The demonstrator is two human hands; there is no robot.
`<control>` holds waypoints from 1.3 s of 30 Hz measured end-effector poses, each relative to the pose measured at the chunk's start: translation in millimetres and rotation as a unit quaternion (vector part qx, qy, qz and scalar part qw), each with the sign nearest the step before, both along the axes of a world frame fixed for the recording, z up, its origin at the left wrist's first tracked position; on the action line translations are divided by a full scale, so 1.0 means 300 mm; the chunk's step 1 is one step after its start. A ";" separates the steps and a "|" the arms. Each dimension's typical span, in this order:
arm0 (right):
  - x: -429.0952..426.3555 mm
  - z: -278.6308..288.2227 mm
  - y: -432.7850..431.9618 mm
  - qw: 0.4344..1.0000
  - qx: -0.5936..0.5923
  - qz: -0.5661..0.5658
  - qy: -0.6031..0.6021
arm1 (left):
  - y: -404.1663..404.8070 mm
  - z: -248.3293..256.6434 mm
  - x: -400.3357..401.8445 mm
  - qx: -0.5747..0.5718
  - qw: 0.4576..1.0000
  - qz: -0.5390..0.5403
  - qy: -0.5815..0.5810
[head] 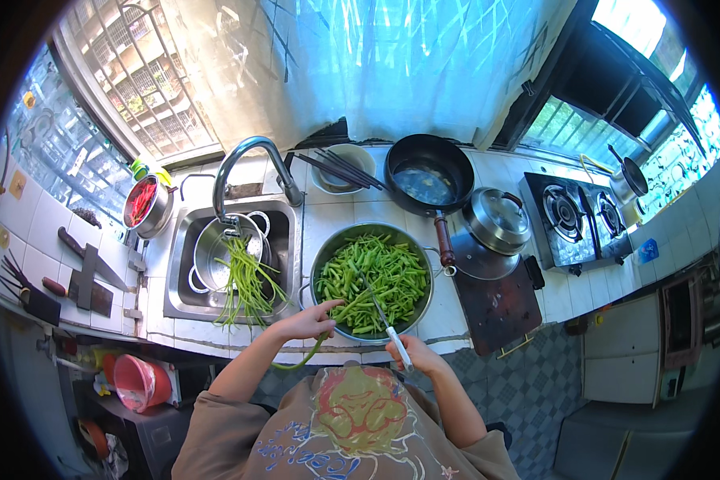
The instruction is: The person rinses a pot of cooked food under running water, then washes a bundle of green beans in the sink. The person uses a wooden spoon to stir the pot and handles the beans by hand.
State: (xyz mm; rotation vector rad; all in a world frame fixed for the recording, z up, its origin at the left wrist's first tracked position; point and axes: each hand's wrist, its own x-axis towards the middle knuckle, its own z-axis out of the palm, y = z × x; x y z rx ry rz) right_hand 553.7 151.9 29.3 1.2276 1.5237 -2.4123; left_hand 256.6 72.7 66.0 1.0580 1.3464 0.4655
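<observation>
A wide metal basin with two loop handles holds a heap of short-cut green vegetable stems. My left hand is at the basin's near left rim, its index finger stretched over the cut pieces. A long green stem is held in its other fingers and trails down to the left. In my right hand, at the near right rim, is the pale handle of a knife. Its thin blade slants up and left over the heap. Whether the blade touches the pieces I cannot tell.
Left, long green stems hang from a metal colander in the sink, under a curved faucet. A black pan, a lidded pot, a dark cutting board and a gas stove stand right. Knives hang left.
</observation>
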 end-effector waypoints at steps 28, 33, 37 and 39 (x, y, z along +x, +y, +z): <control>0.004 -0.057 0.013 0.990 0.123 0.067 0.017 | -0.109 0.016 0.092 -0.014 0.992 0.127 0.003; -0.021 -0.042 0.036 0.999 0.025 0.038 0.025 | -0.123 -0.016 0.080 0.049 0.988 0.126 0.078; -0.022 -0.019 0.028 1.000 -0.011 -0.006 -0.016 | -0.144 -0.011 0.067 0.088 0.971 0.113 0.194; -0.021 -0.019 0.022 0.999 -0.029 -0.015 -0.027 | -0.152 0.002 0.068 0.109 0.958 0.118 0.237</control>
